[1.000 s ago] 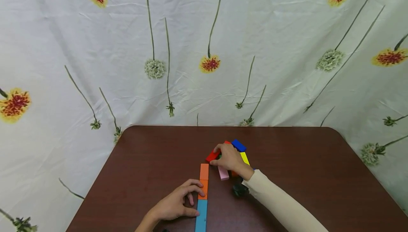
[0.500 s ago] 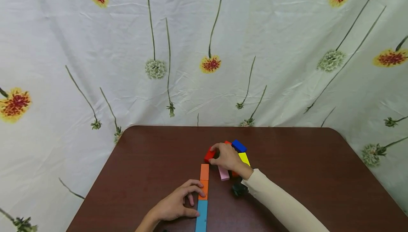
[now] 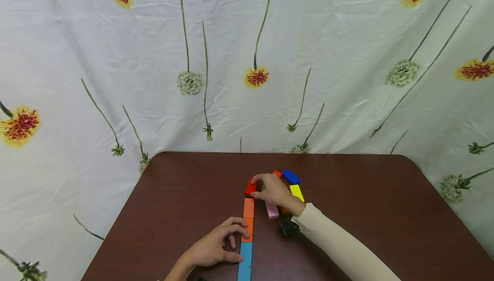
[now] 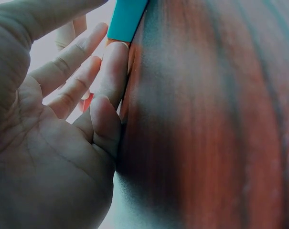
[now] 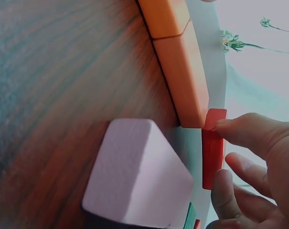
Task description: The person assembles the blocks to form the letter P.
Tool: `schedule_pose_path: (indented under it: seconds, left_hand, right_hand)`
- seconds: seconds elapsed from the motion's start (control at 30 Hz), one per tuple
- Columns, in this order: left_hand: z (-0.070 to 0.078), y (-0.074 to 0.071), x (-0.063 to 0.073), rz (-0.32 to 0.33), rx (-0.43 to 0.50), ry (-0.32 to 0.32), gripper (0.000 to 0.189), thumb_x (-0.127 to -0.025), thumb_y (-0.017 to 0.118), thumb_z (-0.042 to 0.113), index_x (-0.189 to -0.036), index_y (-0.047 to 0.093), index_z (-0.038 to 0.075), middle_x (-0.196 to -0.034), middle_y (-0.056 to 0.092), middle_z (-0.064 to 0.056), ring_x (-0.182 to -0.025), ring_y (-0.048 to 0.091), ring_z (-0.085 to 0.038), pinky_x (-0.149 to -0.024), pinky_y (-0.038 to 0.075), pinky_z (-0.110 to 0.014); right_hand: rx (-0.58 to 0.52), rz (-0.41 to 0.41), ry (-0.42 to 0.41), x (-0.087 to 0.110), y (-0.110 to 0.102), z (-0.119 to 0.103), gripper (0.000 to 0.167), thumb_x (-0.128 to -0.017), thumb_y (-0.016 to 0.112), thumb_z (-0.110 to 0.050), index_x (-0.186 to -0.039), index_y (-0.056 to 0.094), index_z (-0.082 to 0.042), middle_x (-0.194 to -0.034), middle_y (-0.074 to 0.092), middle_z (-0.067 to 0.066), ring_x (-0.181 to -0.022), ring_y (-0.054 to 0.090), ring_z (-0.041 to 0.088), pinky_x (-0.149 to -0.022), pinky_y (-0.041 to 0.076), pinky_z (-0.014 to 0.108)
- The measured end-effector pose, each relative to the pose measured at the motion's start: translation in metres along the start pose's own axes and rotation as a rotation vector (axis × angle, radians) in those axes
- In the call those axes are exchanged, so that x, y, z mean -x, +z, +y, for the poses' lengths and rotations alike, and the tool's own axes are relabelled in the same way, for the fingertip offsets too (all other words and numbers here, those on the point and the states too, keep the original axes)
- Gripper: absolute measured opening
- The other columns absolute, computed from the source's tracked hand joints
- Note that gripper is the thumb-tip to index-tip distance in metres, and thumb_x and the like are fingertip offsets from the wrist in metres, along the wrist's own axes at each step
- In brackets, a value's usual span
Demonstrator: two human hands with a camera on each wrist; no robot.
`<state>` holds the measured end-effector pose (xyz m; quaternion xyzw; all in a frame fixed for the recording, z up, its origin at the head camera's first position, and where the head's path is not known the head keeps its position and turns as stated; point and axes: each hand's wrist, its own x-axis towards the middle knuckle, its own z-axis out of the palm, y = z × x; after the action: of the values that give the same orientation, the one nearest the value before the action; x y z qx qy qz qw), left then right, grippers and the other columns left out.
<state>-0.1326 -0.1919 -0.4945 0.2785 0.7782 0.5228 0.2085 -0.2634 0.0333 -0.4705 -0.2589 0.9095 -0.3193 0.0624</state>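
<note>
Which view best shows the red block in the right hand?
The right wrist view: the red block appears large there, pinched by the right hand. The head view shows it small and partly covered by that hand; the left wrist view shows only a red patch I can't identify.

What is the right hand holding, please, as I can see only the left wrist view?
Observer: The right hand holds a red block between thumb and fingers.
Operator: Thank you; could you tell me whether another block lies close by?
Observer: Yes, in the head view a pink block lies to the right of the orange and blue row, apart from it.
</note>
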Motion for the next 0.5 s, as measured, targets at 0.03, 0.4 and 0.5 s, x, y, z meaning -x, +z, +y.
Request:
schedule_pose_path:
  seconds: [0.03, 0.4, 0.5]
  left_hand:
    - [0.0000, 0.0000, -0.0001, -0.001, 0.002, 0.000, 0.035, -0.090, 0.077, 0.019, -0.121, 0.063, 0.013, -0.146, 0.040, -0.012, -0.086, 0.054, -0.013, -0.071, 0.045, -0.022]
    - [0.0014, 0.0001, 0.0007, 0.002, 0.010, 0.001, 0.035, -0.089, 0.077, 0.019, -0.121, 0.063, 0.014, -0.147, 0.039, -0.012, -0.085, 0.054, -0.015, -0.070, 0.044, -0.021]
    - [0.0019, 0.0002, 0.0010, 0.001, 0.011, -0.002, 0.035, -0.089, 0.077, 0.019, -0.121, 0.063, 0.014, -0.147, 0.039, -0.012, -0.085, 0.053, -0.014, -0.070, 0.044, -0.021]
  right_hand:
    - [-0.001, -0.003, -0.004, -0.0004, -0.0001, 0.0003, 0.035, -0.087, 0.079, -0.019, -0.117, 0.071, -0.005, -0.123, 0.069, 0.010, -0.056, 0.051, 0.007, -0.050, 0.041, 0.020]
    - [0.045, -0.092, -0.072, -0.0024, -0.0037, 0.0014, 0.037, -0.090, 0.076, -0.020, -0.123, 0.067, -0.005, -0.102, 0.070, 0.006, -0.059, 0.051, 0.009, -0.056, 0.044, 0.023]
    - [0.029, -0.091, -0.084, -0.0016, -0.0041, 0.0005, 0.034, -0.092, 0.074, -0.020, -0.122, 0.067, -0.005, -0.131, 0.064, 0.013, -0.066, 0.056, 0.008, -0.063, 0.049, 0.024]
